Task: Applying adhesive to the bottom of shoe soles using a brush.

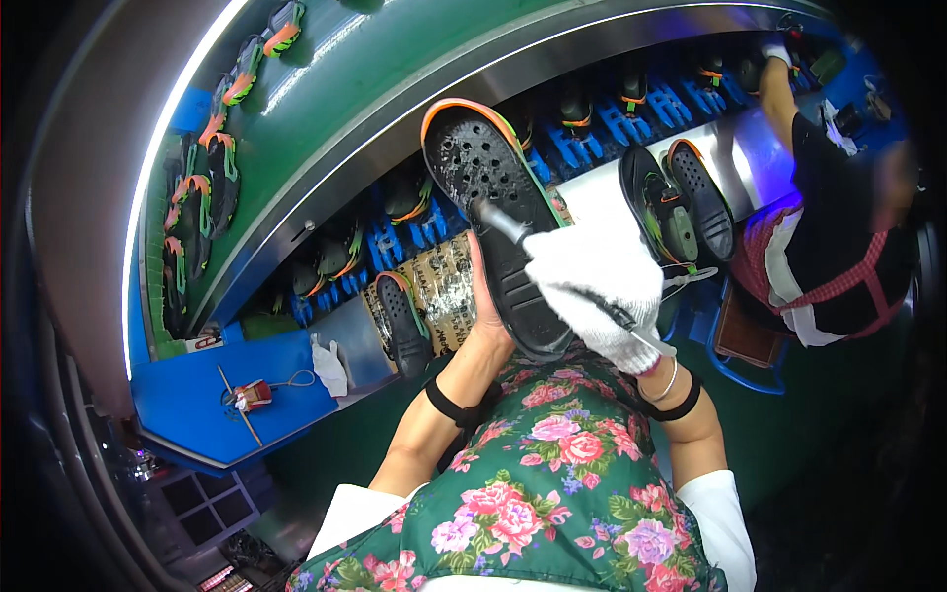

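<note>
My left hand (485, 308), bare, grips a black shoe sole (511, 271) by its left edge and tilts it up in front of me. The sole has an orange and green rim and a field of round holes toward its far end, where the surface looks wet and shiny. In my right hand (604, 291), which wears a white knitted glove, is a brush (505, 223). Its bristles touch the sole just below the holes. The gloved fingers are closed around the handle, part of which they hide.
Another sole (402, 326) rests on brown-covered metal at left. At right lie a lasted shoe upper (656, 212) and a sole (702, 197). Blue racks (617, 118) carry shoes beneath a green belt (365, 74). A red pot (254, 395) sits on a blue shelf. A co-worker (829, 227) is at right.
</note>
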{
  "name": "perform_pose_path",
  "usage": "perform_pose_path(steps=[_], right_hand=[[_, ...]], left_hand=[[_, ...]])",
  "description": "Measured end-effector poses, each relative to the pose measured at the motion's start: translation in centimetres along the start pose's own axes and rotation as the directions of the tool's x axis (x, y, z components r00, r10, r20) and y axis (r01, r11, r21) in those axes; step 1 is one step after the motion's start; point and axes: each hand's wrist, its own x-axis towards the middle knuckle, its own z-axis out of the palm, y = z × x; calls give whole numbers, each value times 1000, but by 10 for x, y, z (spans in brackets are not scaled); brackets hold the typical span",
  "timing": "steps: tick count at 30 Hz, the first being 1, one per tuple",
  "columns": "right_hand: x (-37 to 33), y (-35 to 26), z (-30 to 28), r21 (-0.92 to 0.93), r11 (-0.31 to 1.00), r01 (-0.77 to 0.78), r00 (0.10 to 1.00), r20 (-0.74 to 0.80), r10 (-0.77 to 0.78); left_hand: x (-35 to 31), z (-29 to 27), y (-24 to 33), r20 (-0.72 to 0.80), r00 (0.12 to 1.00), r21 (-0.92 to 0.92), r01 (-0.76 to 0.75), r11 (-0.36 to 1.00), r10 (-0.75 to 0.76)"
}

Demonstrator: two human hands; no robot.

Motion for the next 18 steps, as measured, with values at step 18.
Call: perform_pose_path(steps=[18], right_hand=[[3, -18, -1, 145, 989, 6, 992, 125, -25]], left_hand=[[42, 30, 16, 324, 946, 80, -11, 997, -16]])
